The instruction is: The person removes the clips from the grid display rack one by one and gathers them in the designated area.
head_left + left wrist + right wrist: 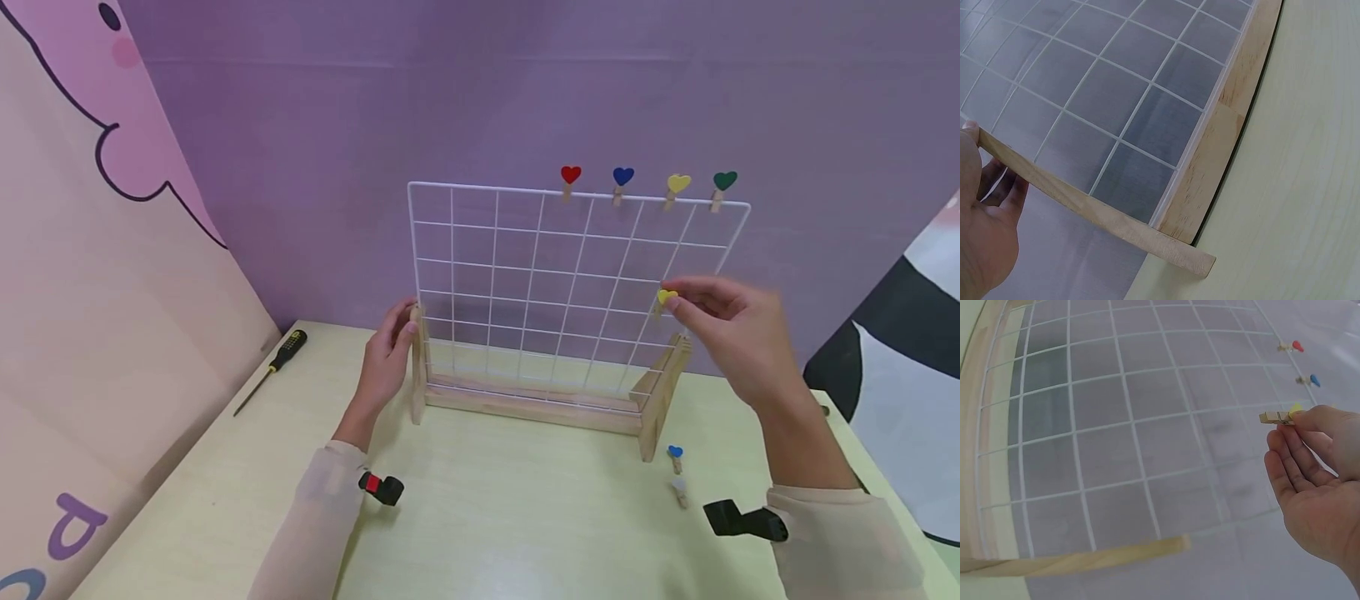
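Observation:
Between its thumb and fingers, my right hand [738, 333] pinches a small wooden clothespin [1277, 417] topped with a yellow heart [666, 297]. The clothespin is in front of the right part of a white wire grid [517, 267], its wooden end pointing away from the fingers in the right wrist view. My left hand [386, 354] grips the upper end of the left wooden upright [1072, 194] of the grid's stand. Along the grid's top edge sit clothespins with a red heart [571, 175], a blue heart [623, 176], a yellow heart [678, 183] and a green heart [725, 180].
On the table [480, 517], right of the stand's right foot [649, 442], lie a blue-heart clothespin [676, 454] and a pale-heart one [679, 492]. A black and yellow screwdriver [287, 350] lies near the left table edge. A purple backdrop [300, 125] hangs behind.

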